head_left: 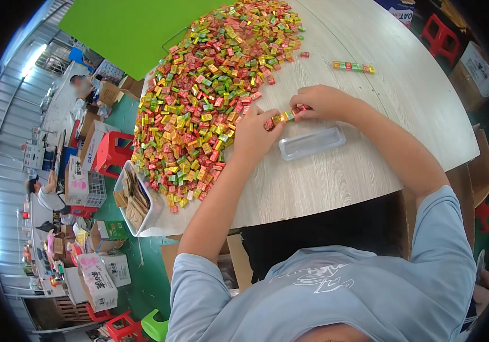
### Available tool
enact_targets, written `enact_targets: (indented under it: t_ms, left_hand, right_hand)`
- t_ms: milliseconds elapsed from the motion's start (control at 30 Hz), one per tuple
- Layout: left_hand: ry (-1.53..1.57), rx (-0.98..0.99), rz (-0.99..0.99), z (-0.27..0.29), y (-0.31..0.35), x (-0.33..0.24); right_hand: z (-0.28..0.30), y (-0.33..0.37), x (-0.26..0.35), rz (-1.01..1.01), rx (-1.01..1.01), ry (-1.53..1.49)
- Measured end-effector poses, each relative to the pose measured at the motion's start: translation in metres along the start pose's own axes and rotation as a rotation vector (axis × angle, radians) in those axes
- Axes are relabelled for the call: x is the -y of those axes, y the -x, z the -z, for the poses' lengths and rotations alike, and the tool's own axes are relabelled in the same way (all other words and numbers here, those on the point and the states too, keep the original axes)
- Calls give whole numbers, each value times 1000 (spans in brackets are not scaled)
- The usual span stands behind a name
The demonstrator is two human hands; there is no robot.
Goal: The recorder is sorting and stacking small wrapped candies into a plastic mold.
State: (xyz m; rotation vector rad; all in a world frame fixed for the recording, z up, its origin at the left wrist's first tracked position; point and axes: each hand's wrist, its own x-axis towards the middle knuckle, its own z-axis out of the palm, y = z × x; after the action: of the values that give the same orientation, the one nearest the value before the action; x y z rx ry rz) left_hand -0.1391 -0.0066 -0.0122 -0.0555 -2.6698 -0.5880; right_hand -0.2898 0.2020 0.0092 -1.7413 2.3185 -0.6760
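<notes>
A short row of small wrapped candies (283, 117), red and yellow, lies end to end between my hands on the pale wooden table (290, 196). The left end is gripped by the fingers of my left hand (254, 132), beside the big pile's edge. My right hand (325, 103) pinches the right end, its fingers closed round a red piece. Just nearer to me rests a clear plastic tray (312, 143), with nothing visible in it. To the left spreads a large heap of red, yellow, green and orange wrapped candies (193, 114).
Beyond my right hand lies another row of candies (354, 67), with a single red candy (305, 55) nearby. A white bin with brown paper (136, 199) stands at the table's left edge. Red stools (112, 153) and cartons (97, 279) fill the floor at left.
</notes>
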Motion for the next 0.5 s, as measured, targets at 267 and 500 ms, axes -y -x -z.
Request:
enact_targets:
  t_ms: [267,500]
  left_hand:
    - [12,42,3,38,0,-38]
    - [87,85,-66,20,28,-64]
  right_hand:
    - [34,28,39,-1,-75,43]
    - [18,81,62,-105,-91,81]
